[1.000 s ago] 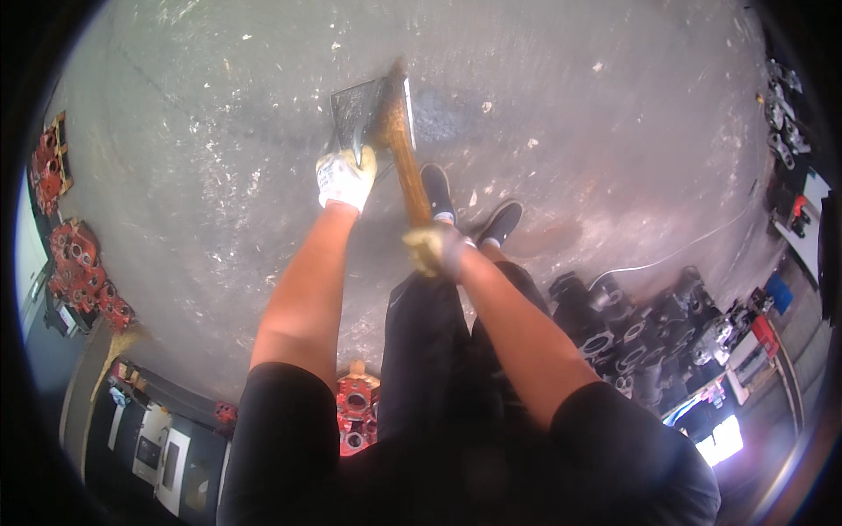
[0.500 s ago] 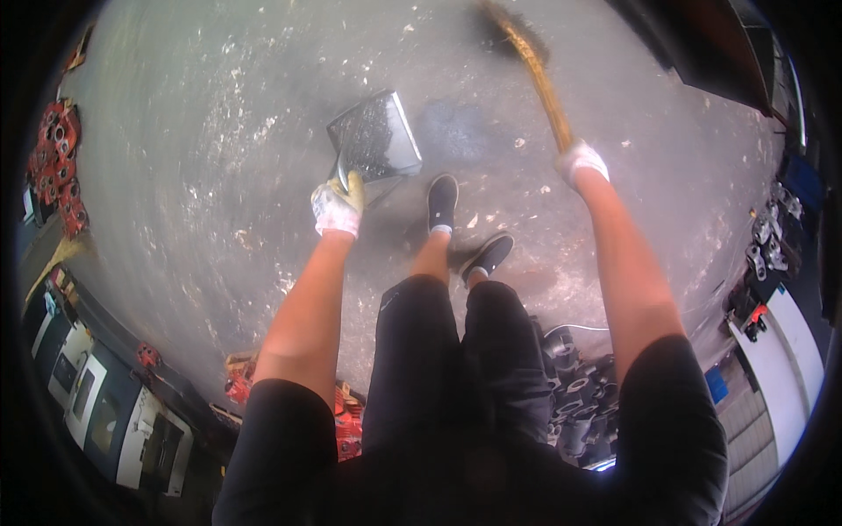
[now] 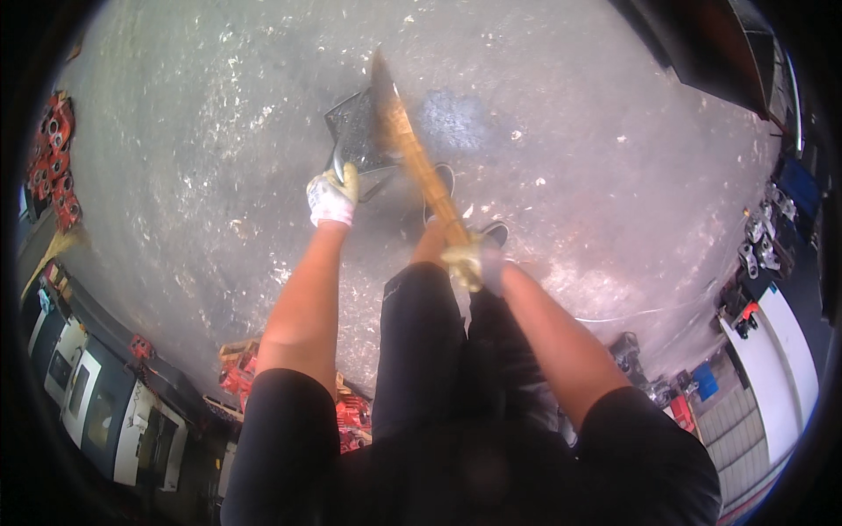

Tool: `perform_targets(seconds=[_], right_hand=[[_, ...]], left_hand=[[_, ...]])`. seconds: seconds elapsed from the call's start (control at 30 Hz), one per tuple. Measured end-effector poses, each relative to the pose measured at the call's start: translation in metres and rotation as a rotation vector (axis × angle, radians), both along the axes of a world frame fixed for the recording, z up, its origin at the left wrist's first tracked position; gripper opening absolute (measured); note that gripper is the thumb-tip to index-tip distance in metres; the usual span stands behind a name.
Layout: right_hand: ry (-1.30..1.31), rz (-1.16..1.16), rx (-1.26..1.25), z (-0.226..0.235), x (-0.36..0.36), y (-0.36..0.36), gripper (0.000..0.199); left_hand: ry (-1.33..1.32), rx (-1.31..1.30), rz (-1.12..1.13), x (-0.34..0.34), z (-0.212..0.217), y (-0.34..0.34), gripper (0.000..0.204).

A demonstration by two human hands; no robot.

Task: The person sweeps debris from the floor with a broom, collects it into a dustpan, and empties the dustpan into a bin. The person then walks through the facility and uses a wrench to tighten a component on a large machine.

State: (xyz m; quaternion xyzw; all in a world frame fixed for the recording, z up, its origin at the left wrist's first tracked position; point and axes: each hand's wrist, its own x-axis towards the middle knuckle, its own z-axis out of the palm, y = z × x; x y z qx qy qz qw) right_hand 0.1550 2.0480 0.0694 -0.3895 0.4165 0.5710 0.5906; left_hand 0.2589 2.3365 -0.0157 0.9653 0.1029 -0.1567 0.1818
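- The left hand [image 3: 332,198], gloved in white, is closed around the handle of a dark dustpan [image 3: 358,140], which is held tilted with its mouth low over the concrete floor [image 3: 219,131].
- The right hand [image 3: 467,261], also gloved, is clenched on the upper end of a yellowish broom [image 3: 412,149].
- Half a second ago the broom was held far out to the right, well apart from the dustpan; now it has been swung back, and its blurred head lies across the mouth of the dustpan.
- From this it is judged that a sweeping stroke is ending at the pan, so loose dirt is probably being pushed in.
- The dustpan has stayed just ahead of the dark shoes [image 3: 438,180], barely shifted between the pictures.
- Red metal parts [image 3: 53,158] lie at the left edge of the floor.
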Motion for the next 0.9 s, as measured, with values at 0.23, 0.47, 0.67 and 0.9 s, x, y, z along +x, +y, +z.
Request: perform_targets(seconds=[0.23,0.47,0.67,0.9], right_hand=[[-0.185,0.235,-0.648,0.037,0.009,-0.124,0.036],[-0.235,0.600,-0.451,-0.107,-0.012,-0.082,0.020],[0.089,0.109,-0.038,-0.058,0.013,0.136,0.021],[0.141,-0.046,0.190,0.012,0.001,0.049,0.023]], left_hand=[[-0.043,0.001,-0.016,-0.007,0.022,0.040,0.050],[0.025,0.049,0.001,-0.024,0.003,0.065,0.043],[0.012,0.042,-0.018,-0.020,-0.003,0.061,0.051],[0.185,0.062,-0.017,-0.015,0.027,0.029,0.052]])
